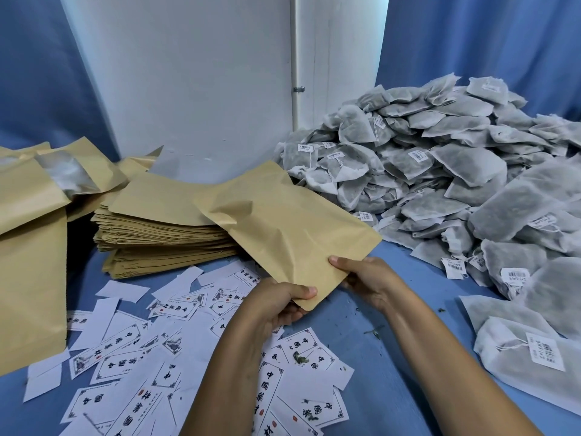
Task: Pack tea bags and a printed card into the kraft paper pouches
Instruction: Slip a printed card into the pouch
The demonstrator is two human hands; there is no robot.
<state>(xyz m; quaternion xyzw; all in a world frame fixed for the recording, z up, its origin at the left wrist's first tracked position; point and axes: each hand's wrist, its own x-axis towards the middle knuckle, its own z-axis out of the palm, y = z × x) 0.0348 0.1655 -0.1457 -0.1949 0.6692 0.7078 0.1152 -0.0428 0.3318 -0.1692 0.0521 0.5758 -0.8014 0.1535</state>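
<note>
A flat kraft paper pouch [283,228] is held above the blue table, tilted up and away from me. My left hand [276,302] pinches its near corner, thumb on top. My right hand [366,276] grips the near edge a little to the right, thumb on top and fingers beneath. A large heap of grey tea bags [440,171] with barcode tags fills the right side. Printed cards [176,350] with black characters lie scattered on the table under my left arm.
A stack of flat kraft pouches [157,237] lies left of centre. Filled or standing pouches [28,247] crowd the far left edge. A white wall and blue curtain close off the back. Bare blue table [393,357] shows between the cards and tea bags.
</note>
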